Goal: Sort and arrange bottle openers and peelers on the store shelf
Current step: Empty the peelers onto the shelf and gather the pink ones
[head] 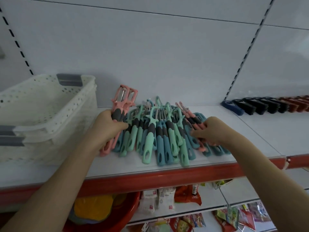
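Observation:
A heap of peelers (160, 133) with mint-green, blue and pink handles lies on the white shelf (250, 131). My left hand (108, 128) grips a few pink peelers (124, 99) by their grey handles, their heads raised at the heap's left end. My right hand (210, 129) rests on the heap's right side, its fingers curled round pink peelers (192, 118) lying there. A row of bottle openers (267, 104), one blue, then black, then red-brown, lines the shelf's back right.
White perforated baskets (41, 114) stacked together stand on the shelf at the left, close to my left hand. The shelf has a red front edge (150, 180). Snack packets (184, 198) and a red basin (107, 210) fill the lower shelves.

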Motion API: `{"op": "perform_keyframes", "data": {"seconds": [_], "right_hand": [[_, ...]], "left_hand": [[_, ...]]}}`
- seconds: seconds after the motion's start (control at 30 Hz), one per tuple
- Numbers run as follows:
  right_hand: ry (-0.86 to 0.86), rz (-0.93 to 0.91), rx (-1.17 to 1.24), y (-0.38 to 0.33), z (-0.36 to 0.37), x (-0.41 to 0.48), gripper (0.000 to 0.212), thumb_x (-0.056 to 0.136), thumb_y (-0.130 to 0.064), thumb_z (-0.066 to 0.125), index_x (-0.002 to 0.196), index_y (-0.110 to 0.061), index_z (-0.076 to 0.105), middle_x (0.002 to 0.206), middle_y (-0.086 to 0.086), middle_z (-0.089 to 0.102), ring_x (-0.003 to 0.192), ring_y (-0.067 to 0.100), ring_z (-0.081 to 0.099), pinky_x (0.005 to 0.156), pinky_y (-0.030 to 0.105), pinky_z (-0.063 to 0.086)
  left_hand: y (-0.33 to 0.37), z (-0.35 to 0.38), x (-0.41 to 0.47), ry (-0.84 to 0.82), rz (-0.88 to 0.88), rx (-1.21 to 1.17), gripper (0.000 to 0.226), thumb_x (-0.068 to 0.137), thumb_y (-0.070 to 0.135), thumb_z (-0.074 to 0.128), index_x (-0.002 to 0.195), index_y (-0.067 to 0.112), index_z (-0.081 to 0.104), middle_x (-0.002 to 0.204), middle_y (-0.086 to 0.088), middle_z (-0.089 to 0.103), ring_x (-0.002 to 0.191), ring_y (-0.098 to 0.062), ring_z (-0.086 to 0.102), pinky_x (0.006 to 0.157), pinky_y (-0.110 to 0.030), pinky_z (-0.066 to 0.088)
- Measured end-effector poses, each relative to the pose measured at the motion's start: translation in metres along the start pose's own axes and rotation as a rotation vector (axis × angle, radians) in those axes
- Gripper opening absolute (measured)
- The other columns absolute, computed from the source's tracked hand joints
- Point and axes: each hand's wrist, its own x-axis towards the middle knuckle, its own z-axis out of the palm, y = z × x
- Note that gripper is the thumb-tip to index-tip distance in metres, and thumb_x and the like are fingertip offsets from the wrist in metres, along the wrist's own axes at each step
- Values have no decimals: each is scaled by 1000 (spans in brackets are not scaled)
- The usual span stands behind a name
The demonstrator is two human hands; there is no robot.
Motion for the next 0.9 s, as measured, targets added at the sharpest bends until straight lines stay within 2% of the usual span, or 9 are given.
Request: {"op": "perform_keyframes", "data": {"seconds": [0.1, 0.2, 0.27, 0.4, 0.5, 0.57, 0.67, 0.77, 0.9], "right_hand": [[-20, 13, 42, 0, 3, -1, 31, 81, -29, 70, 67, -6, 54, 53, 2, 51, 38, 10, 41, 37, 18, 35], [-37, 40, 85, 1, 2, -2, 31, 79, -29, 72, 66, -7, 54, 45, -2, 49, 30, 6, 38, 33, 13, 31], [-42, 48, 131, 2, 3, -3, 29, 79, -25, 72, 66, -6, 55, 38, -5, 47, 26, 5, 35, 32, 13, 30], [3, 82, 307, 6, 4, -5, 26, 82, -17, 68, 63, -4, 55, 40, 0, 45, 27, 7, 33, 31, 14, 27], [100, 81, 459, 5, 5, -8, 24, 87, -15, 62, 69, 0, 57, 54, 10, 53, 40, 14, 45, 35, 18, 37], [147, 53, 559, -1, 4, -11, 18, 89, -13, 59, 81, 4, 59, 70, 17, 62, 47, 16, 59, 38, 19, 45], [172, 5, 637, -14, 6, -14, 7, 89, -2, 52, 86, 2, 57, 78, 19, 62, 36, 1, 54, 32, 11, 35], [170, -9, 617, -23, 11, -15, 6, 86, 0, 54, 86, 3, 59, 79, 19, 59, 31, -1, 48, 31, 10, 33], [205, -16, 608, -20, 14, -15, 14, 85, -2, 58, 93, 10, 59, 77, 21, 58, 30, -2, 46, 30, 10, 31]], "left_hand": [[5, 7, -4, -56, 41, 25, 21, 74, 13, 74, 83, 12, 55, 79, -7, 59, 71, -22, 57, 60, -27, 44], [10, 19, -7, -122, 103, 157, 42, 67, 19, 80, 97, 8, 54, 90, -8, 61, 79, -21, 59, 68, -32, 49], [7, 22, -5, -103, 118, 233, 43, 67, 16, 79, 98, 8, 51, 91, -8, 61, 74, -18, 56, 63, -28, 46], [-4, 13, 3, -27, 108, 335, 37, 72, 15, 73, 97, 10, 47, 86, -8, 60, 77, -26, 58, 69, -37, 49], [-8, 1, 10, 35, 110, 266, 28, 72, 6, 71, 91, 11, 51, 80, -7, 59, 71, -23, 56, 58, -30, 42], [-8, -4, 10, 59, 116, 232, 30, 72, 6, 72, 94, 10, 52, 83, -7, 60, 73, -24, 57, 60, -30, 41], [-4, 1, 6, 39, 131, 238, 23, 73, 7, 70, 86, 12, 52, 75, -2, 57, 64, -15, 54, 53, -28, 40], [-1, 10, 4, -21, 132, 339, 21, 75, 11, 69, 87, 6, 53, 80, -9, 60, 65, -19, 54, 50, -27, 35], [1, 19, 7, -77, 107, 333, 30, 71, 12, 74, 93, 3, 56, 87, -11, 64, 78, -27, 61, 69, -36, 50]]}}
